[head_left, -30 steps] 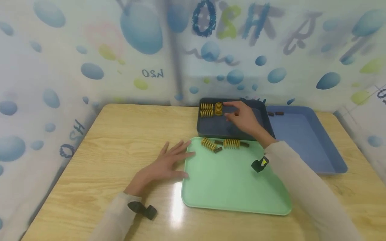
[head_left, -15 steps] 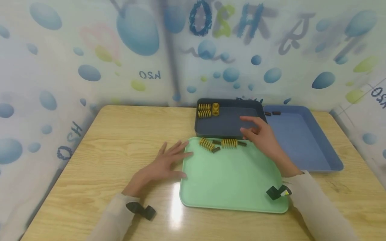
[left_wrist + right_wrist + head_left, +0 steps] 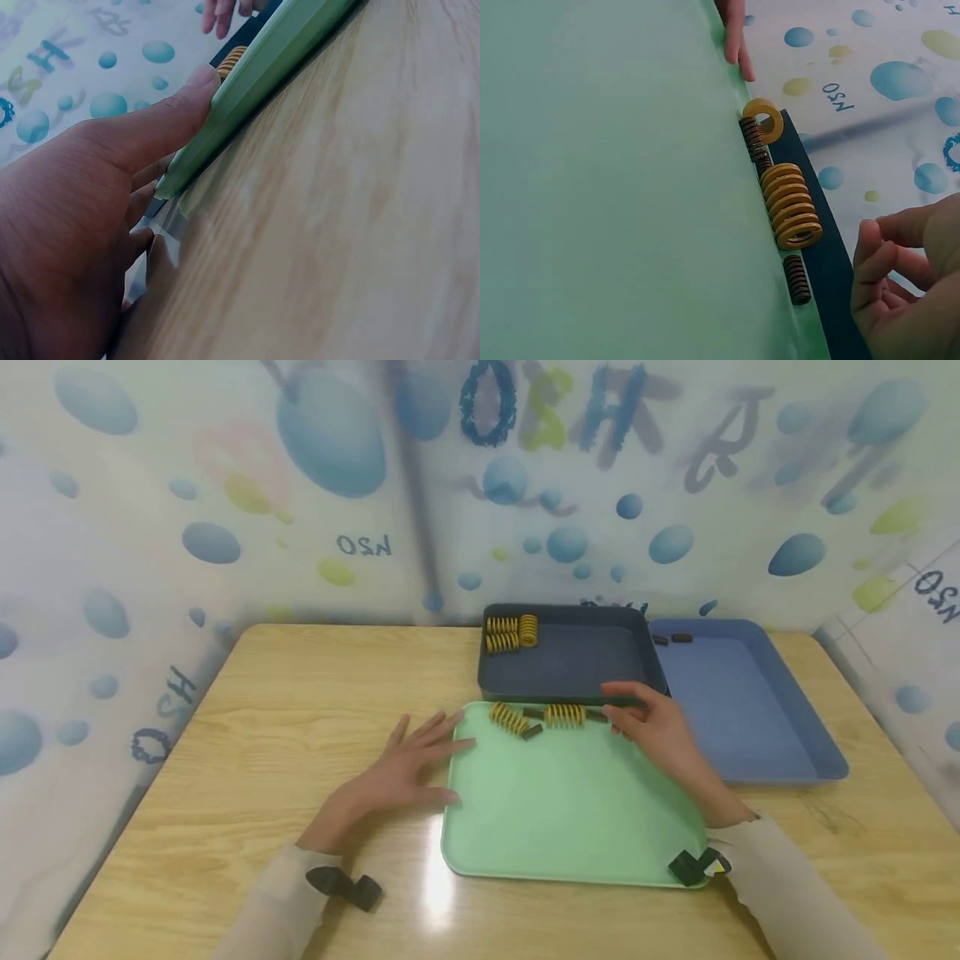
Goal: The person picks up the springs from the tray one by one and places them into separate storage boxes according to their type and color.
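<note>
With fingers spread, my left hand (image 3: 397, 772) touches the left rim of the green tray (image 3: 570, 810); in the left wrist view its thumb lies on that rim. At the tray's far edge lie two yellow coil springs, one slanted (image 3: 508, 718) and one lengthwise (image 3: 565, 716), among three smaller dark brown springs. My right hand (image 3: 663, 739) hovers over the tray's far right corner, fingers bent, thumb and index nearest the rightmost brown spring (image 3: 796, 280). Nothing shows between its fingers, and the right wrist view has them apart from that spring.
A dark tray (image 3: 592, 664) behind the green one holds three yellow springs (image 3: 502, 633) in its left corner. To the right, a blue tray (image 3: 757, 718) holds two brown springs (image 3: 681, 637). A patterned wall stands behind the wooden table (image 3: 337, 693).
My right hand has come back from the dark tray, away from the yellow springs there, and lowered toward the green tray's far right corner. My left hand stays at the tray rim.
</note>
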{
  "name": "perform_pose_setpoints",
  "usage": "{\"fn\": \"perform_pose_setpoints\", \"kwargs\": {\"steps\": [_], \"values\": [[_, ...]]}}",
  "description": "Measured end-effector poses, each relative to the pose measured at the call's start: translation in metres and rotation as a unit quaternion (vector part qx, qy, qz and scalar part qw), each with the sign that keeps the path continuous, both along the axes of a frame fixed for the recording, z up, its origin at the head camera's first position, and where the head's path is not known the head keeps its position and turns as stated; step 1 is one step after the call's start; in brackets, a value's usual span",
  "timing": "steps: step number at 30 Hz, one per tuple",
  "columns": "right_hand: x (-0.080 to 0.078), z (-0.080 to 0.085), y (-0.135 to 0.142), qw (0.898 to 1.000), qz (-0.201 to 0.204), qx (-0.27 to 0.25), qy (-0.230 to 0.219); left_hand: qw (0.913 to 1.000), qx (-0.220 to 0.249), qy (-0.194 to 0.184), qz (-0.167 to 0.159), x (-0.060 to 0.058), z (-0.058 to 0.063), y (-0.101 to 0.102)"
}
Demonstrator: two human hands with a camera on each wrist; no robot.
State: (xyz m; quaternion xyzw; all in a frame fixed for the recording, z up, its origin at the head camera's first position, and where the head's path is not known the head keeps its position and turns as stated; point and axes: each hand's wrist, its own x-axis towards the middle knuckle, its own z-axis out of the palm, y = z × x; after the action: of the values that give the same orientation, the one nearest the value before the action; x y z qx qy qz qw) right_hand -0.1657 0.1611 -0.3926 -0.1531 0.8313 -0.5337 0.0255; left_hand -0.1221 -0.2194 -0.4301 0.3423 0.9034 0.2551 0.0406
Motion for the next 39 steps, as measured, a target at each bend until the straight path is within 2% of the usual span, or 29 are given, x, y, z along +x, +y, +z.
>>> {"fn": "perform_pose_setpoints", "kwargs": {"steps": [8,11,19,24,28,33,39], "values": [[-0.003,-0.009,0.003,1.000,-0.003,-0.018,0.000,1.0000,-0.001,-0.005,0.006,0.000,-0.002,-0.003],[-0.003,-0.010,0.005,1.000,-0.002,-0.010,-0.005,1.0000,-0.002,-0.004,0.004,0.000,-0.002,-0.003],[-0.003,-0.011,0.006,0.998,0.003,0.057,-0.042,1.0000,-0.001,-0.004,0.004,0.000,-0.002,-0.003],[-0.004,-0.016,0.007,0.996,0.026,0.067,-0.061,1.0000,-0.002,0.001,0.001,0.000,-0.001,-0.003],[-0.004,-0.020,0.007,0.996,0.042,0.058,-0.050,1.0000,-0.009,-0.001,0.002,-0.001,-0.002,-0.002],[-0.006,-0.025,0.008,0.997,0.038,0.064,-0.023,0.9999,-0.010,-0.005,0.003,-0.001,0.000,-0.002],[-0.008,-0.033,0.008,0.996,0.040,0.072,-0.016,1.0000,-0.008,-0.002,0.001,-0.001,-0.001,-0.002]]}}
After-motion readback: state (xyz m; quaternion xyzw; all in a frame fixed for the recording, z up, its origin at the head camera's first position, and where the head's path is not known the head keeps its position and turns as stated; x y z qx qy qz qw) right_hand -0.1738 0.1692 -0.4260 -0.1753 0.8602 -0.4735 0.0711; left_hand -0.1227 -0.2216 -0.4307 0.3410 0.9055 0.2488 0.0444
